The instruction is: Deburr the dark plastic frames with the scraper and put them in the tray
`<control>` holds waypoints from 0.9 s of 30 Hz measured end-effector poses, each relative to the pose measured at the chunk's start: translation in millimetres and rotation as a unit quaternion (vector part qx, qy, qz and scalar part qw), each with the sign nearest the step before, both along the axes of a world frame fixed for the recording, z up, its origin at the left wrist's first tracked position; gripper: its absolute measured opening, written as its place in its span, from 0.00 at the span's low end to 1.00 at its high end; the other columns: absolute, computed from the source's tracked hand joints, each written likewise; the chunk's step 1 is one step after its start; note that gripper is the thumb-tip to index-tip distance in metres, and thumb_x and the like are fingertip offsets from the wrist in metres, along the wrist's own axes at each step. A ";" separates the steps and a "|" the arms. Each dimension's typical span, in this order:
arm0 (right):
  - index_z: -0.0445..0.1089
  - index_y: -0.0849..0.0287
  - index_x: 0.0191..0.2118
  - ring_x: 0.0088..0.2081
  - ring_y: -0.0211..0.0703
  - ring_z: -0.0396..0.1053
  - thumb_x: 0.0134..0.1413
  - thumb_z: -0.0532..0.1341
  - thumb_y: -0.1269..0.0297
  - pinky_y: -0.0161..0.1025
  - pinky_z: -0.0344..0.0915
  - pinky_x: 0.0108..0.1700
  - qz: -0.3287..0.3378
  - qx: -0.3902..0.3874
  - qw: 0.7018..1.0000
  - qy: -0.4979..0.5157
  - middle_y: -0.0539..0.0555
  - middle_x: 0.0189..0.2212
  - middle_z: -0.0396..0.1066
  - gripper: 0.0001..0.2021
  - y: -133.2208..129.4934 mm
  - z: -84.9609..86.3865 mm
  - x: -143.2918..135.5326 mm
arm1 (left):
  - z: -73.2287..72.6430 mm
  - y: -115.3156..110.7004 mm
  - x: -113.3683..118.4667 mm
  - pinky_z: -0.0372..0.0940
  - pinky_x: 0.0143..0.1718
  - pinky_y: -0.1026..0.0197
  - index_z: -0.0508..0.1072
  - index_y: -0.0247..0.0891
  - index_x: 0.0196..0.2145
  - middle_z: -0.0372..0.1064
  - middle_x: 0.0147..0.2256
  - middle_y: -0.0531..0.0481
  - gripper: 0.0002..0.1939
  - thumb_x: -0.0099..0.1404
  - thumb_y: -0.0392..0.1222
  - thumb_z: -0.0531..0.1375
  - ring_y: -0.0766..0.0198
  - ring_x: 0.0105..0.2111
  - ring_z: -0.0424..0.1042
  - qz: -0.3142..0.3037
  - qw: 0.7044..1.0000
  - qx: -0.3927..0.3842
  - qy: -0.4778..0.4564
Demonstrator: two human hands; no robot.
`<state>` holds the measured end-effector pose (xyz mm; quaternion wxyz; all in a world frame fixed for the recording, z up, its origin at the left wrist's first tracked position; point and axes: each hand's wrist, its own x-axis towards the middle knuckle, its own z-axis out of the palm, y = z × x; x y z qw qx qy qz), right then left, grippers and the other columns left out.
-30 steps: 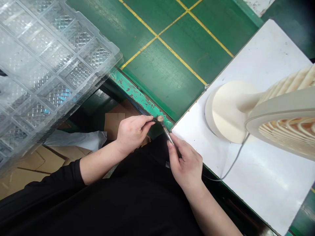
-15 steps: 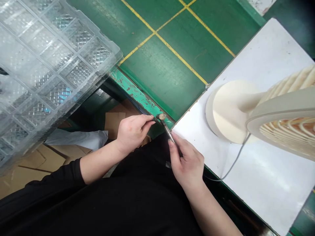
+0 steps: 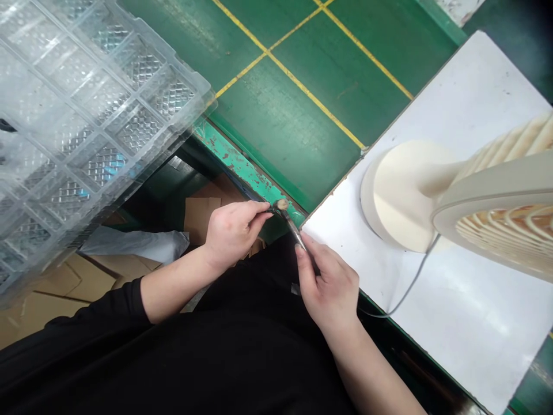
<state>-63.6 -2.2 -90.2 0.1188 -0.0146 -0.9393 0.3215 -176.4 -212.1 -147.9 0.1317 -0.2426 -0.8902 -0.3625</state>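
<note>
My right hand (image 3: 329, 282) grips the dark, shiny handle of what looks like a brush (image 3: 295, 232), thumb and fingers wrapped round it. Its tan, rounded tip (image 3: 282, 204) points up and left, over the chipped green edge of the bench. Close to that tip, my left hand (image 3: 233, 230) pinches a small dark piece (image 3: 272, 208) between thumb and fingertips. The brush's head end lies against or right beside this piece; which one I cannot tell. Most of the small piece is hidden by the fingers.
The green bench top (image 3: 302, 109) bears yellow lines. A clear divided plastic tray (image 3: 103, 104) stands at left. On a white board (image 3: 432, 311) at right stands a cream fan (image 3: 397, 196) with a grey cord (image 3: 410, 291). Cardboard (image 3: 64, 279) lies below left.
The brush's tip has shifted slightly to the left, at the small dark piece. Both hands have stayed almost in place, with the same grips.
</note>
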 end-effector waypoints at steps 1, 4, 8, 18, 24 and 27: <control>0.86 0.57 0.63 0.43 0.50 0.91 0.85 0.64 0.64 0.41 0.88 0.47 0.004 0.001 1.000 -0.005 0.57 0.48 0.91 0.14 -0.1 -0.1 0.0 | 0.1 0.0 -0.1 0.83 0.48 0.58 0.89 0.39 0.50 0.93 0.45 0.47 0.06 0.81 0.41 0.72 0.54 0.42 0.93 0.000 1.000 0.001 0.001; 0.86 0.57 0.63 0.44 0.50 0.91 0.86 0.64 0.64 0.41 0.88 0.47 -0.002 0.005 1.000 -0.006 0.57 0.48 0.91 0.14 -0.3 -0.2 0.2 | 0.4 -0.1 -0.2 0.83 0.47 0.58 0.89 0.39 0.50 0.93 0.44 0.47 0.06 0.81 0.41 0.72 0.54 0.41 0.93 0.000 1.000 0.000 0.004; 0.85 0.60 0.63 0.45 0.50 0.91 0.85 0.64 0.66 0.40 0.88 0.48 0.007 0.007 1.000 -0.001 0.58 0.49 0.91 0.13 -0.5 -0.2 -0.1 | 0.5 -0.1 -0.2 0.83 0.48 0.58 0.89 0.39 0.50 0.93 0.44 0.47 0.06 0.81 0.41 0.72 0.54 0.41 0.93 0.001 1.000 -0.003 0.002; 0.86 0.58 0.63 0.42 0.48 0.90 0.85 0.64 0.65 0.40 0.87 0.46 -0.003 0.006 1.000 0.000 0.56 0.47 0.91 0.14 0.3 -2.5 0.3 | 0.3 -0.6 0.0 0.83 0.48 0.57 0.89 0.39 0.50 0.93 0.44 0.47 0.06 0.81 0.41 0.72 0.54 0.41 0.93 -0.001 1.000 -0.005 0.000; 0.86 0.59 0.62 0.42 0.48 0.90 0.85 0.64 0.63 0.40 0.87 0.46 -0.015 -0.001 1.000 -0.009 0.57 0.46 0.91 0.14 -0.2 -0.3 0.2 | -2.5 -3.6 -2.6 0.83 0.47 0.57 0.89 0.40 0.50 0.93 0.44 0.47 0.06 0.81 0.43 0.72 0.54 0.41 0.92 0.001 1.000 -0.019 0.001; 0.85 0.55 0.64 0.41 0.49 0.89 0.85 0.65 0.62 0.41 0.87 0.44 -0.057 -0.016 0.998 0.002 0.55 0.44 0.90 0.14 8.4 12.9 13.8 | 3.6 -7.7 -6.0 0.82 0.46 0.56 0.89 0.40 0.50 0.92 0.44 0.48 0.07 0.81 0.44 0.72 0.54 0.40 0.92 0.002 1.000 -0.020 -0.009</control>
